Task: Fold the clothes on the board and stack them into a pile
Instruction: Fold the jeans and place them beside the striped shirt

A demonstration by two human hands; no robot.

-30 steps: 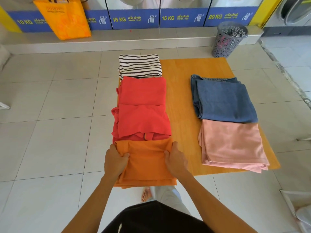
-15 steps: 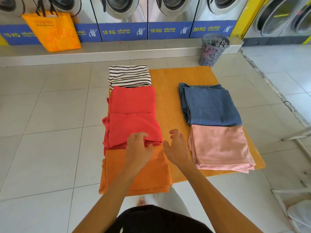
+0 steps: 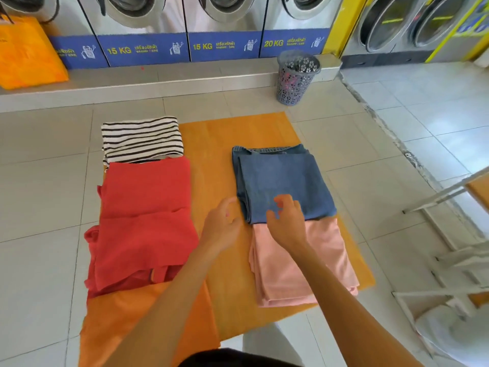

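An orange board (image 3: 219, 160) lies on the tiled floor. Down its left side sit a folded striped top (image 3: 143, 139), a folded red garment (image 3: 145, 221) and a folded orange garment (image 3: 127, 321) nearest me. On the right side lie folded blue jeans (image 3: 285, 176) with a folded pink garment (image 3: 325, 260) in front. My left hand (image 3: 222, 226) hovers over the bare board just left of the jeans, fingers apart and empty. My right hand (image 3: 288, 221) is over the seam between jeans and pink garment, fingers curled loosely, holding nothing.
A grey perforated basket (image 3: 296, 78) stands beyond the board by the step. Washing machines (image 3: 143, 27) line the back wall, with an orange bag (image 3: 26, 54) at the left. A white metal rack (image 3: 449, 260) stands at the right.
Both hands let go of the orange garment and moved forward and right, past the red garment, toward the blue jeans. My view shifted up and right.
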